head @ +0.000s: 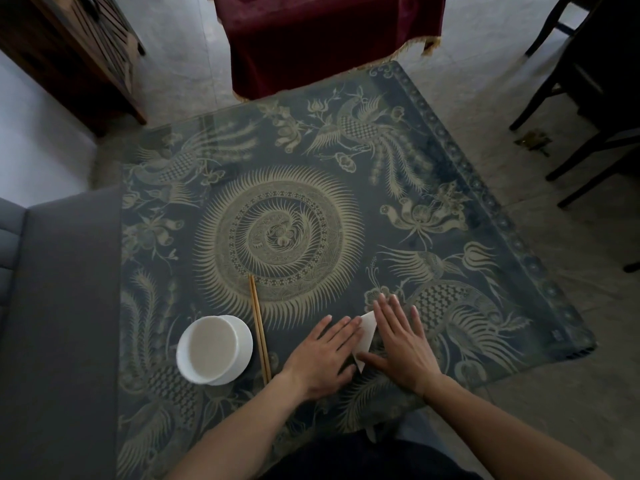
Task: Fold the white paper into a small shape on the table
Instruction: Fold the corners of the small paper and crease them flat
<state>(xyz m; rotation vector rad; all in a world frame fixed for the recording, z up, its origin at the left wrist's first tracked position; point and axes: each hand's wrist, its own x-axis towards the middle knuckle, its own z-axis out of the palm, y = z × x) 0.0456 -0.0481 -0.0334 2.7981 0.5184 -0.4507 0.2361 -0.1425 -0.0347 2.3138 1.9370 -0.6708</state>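
The small folded white paper (367, 336) lies flat on the dark patterned glass-topped table (450, 188), near its 5 o'clock corner, wedged between both hands. Its long axis runs roughly 12 to 6 o'clock. The left hand (322, 358) presses from 9 o'clock, the right hand (401, 344) from 3 o'clock, both touching it, neither clearly nearer. Fingers lie flat and slightly spread, palms down. Only a narrow, tapered white sliver shows, probably mid-crease.
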